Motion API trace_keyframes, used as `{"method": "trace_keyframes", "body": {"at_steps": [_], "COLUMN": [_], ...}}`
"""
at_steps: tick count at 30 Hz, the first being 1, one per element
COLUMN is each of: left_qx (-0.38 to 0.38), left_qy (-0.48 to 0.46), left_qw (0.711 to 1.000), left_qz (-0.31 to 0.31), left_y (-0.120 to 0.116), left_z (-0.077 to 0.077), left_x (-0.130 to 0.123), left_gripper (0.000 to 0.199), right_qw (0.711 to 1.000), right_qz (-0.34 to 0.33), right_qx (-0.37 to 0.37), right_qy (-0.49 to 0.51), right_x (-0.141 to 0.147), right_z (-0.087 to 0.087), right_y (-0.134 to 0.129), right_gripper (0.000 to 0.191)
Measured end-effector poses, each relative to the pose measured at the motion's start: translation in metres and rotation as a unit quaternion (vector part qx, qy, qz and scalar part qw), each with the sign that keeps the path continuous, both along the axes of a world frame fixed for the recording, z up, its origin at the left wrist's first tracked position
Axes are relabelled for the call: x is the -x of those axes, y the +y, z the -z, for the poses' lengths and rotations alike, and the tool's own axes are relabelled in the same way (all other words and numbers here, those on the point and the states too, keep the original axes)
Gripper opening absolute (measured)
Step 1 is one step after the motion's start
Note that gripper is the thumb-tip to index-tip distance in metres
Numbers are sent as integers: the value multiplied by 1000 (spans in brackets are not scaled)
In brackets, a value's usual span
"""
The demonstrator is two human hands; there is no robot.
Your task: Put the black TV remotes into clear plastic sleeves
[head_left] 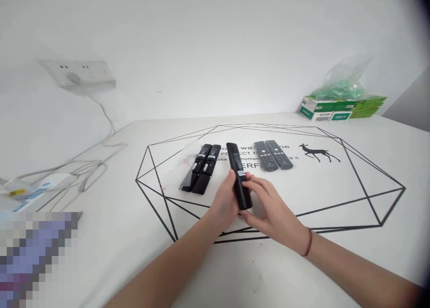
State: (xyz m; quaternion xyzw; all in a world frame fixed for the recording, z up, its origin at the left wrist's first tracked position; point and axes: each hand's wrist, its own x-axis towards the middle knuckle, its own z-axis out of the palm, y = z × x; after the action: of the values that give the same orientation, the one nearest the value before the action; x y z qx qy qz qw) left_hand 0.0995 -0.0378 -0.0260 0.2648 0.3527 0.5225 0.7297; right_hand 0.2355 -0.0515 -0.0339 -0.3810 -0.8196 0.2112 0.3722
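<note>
A black remote control [239, 175] is held back side up above the table, its label facing me. My left hand [225, 199] wraps round its left side. My right hand [272, 209] grips its right side near the lower end, fingertips on the back. To the left lie two more remotes, back up, one of them [211, 160] beside the other [199, 160]; their battery compartments are uncovered. A black battery cover [201, 184] lies at their lower end. On the right, two remotes [266, 156] [279, 154] rest buttons up, apparently in clear wrapping.
Green and white boxes [327, 108] with a clear plastic bag [342, 86] on top stand at the back right. White cables [97, 158] and a power strip [47, 191] lie at the left, below a wall socket [80, 72]. Clear plastic [178, 169] lies by the left remotes.
</note>
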Motion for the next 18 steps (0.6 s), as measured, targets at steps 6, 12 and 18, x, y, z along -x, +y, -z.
{"method": "trace_keyframes", "body": {"at_steps": [6, 12, 18], "left_qx": [-258, -101, -28], "left_qy": [362, 816, 857], "left_qw": [895, 503, 494], "left_qz": [-49, -267, -142], "left_y": [4, 43, 50], "left_z": [-18, -21, -2], "left_x": [20, 136, 179], "left_gripper": [37, 46, 36], "right_qw": [941, 903, 922], "right_qz": [-31, -2, 1], "right_qx": [264, 356, 327], "right_qy": [207, 241, 206], "right_x": [0, -1, -1], "right_z": [0, -7, -4], "right_y": [1, 0, 0], "right_gripper": [35, 15, 20]}}
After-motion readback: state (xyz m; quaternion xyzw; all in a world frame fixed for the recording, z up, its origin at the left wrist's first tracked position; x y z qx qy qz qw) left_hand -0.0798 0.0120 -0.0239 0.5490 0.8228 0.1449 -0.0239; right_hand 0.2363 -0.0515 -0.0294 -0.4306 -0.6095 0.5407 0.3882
